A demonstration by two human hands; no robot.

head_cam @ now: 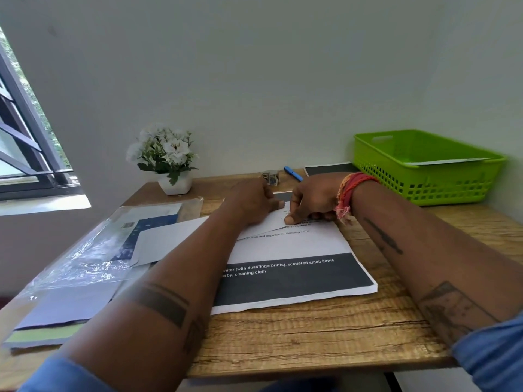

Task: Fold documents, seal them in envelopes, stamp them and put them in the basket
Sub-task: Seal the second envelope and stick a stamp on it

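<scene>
Documents [294,267] on wooden desk [311,335], green basket [424,176] by white wall [254,80]

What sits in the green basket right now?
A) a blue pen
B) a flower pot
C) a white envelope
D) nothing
C: a white envelope lies inside the basket, resting against its right rim; the pen and flower pot stand on the table.
</scene>
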